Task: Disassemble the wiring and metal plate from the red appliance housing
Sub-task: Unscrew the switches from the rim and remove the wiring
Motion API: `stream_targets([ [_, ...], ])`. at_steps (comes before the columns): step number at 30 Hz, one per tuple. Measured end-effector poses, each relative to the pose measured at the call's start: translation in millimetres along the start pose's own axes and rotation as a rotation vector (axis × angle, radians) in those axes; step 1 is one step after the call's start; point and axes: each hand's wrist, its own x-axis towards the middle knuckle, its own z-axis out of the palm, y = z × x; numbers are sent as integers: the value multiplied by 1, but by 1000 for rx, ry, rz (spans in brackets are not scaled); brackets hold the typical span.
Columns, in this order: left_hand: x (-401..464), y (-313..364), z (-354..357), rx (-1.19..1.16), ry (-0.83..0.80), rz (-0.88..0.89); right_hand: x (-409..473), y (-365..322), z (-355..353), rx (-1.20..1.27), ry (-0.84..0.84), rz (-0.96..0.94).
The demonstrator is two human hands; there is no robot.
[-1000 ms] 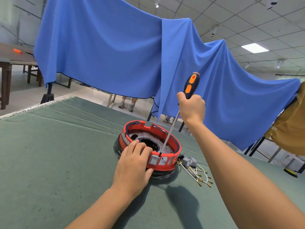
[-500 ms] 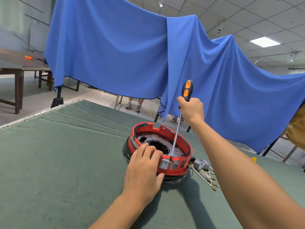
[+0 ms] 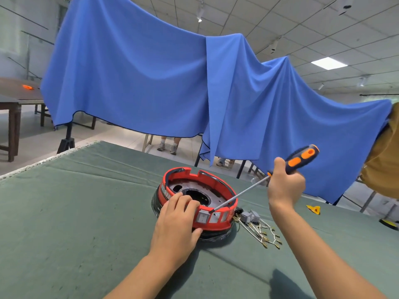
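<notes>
The round red appliance housing (image 3: 218,223) sits on a black base in the middle of the green table. Inside it lies a grey metal plate (image 3: 183,186) with a large round hole. My left hand (image 3: 176,225) presses on the housing's near rim, fingers over the edge and thumb against the outer wall. My right hand (image 3: 285,188) grips the blue and orange handle of a screwdriver (image 3: 300,159). Its shaft slants down to the left, and the tip rests at the near rim beside a grey rocker switch (image 3: 203,217). Loose wiring (image 3: 259,229) with grey connectors and brass terminals lies right of the housing.
The green cloth-covered table (image 3: 75,212) ends at a pale far-left edge. A blue cloth (image 3: 151,78) hangs behind it, with people's feet visible below. A yellow piece (image 3: 313,209) and a dark round object (image 3: 388,223) lie at the far right. A person in ochre clothing (image 3: 384,160) stands at the right edge.
My right hand has swung the screwdriver handle down and to the right, so the shaft now slants instead of standing nearly upright. The tip stays at the near rim. My left hand keeps its hold.
</notes>
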Motion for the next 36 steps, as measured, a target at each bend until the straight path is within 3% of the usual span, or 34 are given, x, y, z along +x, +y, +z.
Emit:
stream_targets([
  [5,-1,0,-2,6,-8,-9,-18,41,-25,126,194,257],
  [13,0,0,-1,5,-21,-23,-32,70,-41,195,304,400],
  [28,4,3,-6,-52,-24,-57,-56,93,-35,192,362,605],
  [36,6,0,-6,-110,-32,-79,-45,102,-18,80,278,701],
])
